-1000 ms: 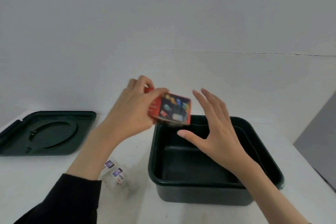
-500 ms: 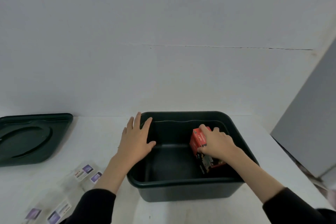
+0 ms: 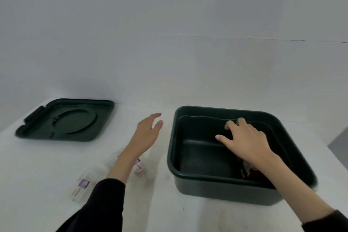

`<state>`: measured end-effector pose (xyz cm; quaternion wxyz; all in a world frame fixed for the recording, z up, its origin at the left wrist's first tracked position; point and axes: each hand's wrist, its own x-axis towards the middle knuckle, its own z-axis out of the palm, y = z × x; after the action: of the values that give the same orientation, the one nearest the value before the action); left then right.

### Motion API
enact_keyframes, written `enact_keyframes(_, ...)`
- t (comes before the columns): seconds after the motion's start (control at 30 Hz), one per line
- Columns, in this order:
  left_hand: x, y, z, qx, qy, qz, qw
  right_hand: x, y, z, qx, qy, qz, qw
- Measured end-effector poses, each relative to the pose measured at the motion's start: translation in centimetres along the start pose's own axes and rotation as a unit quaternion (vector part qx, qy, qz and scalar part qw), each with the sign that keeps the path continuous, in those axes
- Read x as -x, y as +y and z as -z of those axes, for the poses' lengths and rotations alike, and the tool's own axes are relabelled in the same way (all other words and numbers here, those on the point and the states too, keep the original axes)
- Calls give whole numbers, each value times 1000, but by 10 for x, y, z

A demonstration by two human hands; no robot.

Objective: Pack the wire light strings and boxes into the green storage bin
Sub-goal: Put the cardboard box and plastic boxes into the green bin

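Text check | purple-and-white labels on the clear packets (image 3: pixel 83 184): too blurred to read | print on the box (image 3: pixel 253 172) in the green bin (image 3: pixel 170 156): unreadable | nothing legible

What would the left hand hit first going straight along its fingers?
Probably nothing close: the left hand points away and slightly right, over bare table between the lid and the green bin, toward the wall. It may clip the bin's far-left corner; depth is unclear.
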<state>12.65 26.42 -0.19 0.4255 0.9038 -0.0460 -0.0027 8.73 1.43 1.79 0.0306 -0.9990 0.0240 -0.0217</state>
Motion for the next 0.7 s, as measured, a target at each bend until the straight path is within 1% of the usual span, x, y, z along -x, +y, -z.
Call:
enact_keyframes(0.07,-1,-38,23,-124,-10,50,991,4,-32,0,-59,7,41,997)
enact_keyframes(0.13,0,-69,41,-228,-60,101,966,9,-55,-4,-98,14,67,993)
enact_keyframes(0.17,3,-82,50,-259,-89,121,954,9,-65,-7,-108,16,77,991)
enact_keyframes(0.3,18,-98,64,-305,-219,160,913,6,-70,-15,-113,1,82,990)
enact_keyframes(0.37,22,-98,61,-305,-242,167,906,5,-67,-17,-109,2,80,991)
enact_keyframes(0.43,24,-100,55,-302,-229,161,911,4,-65,-18,-103,1,80,991)
enact_keyframes(0.57,25,-103,54,-282,-158,145,935,6,-65,-19,-100,-1,87,991)
enact_keyframes(0.63,27,-97,58,-283,-104,123,946,6,-64,-19,-109,8,87,990)
enact_keyframes(0.7,27,-80,64,-268,-28,79,960,6,-65,-18,-147,37,90,984)
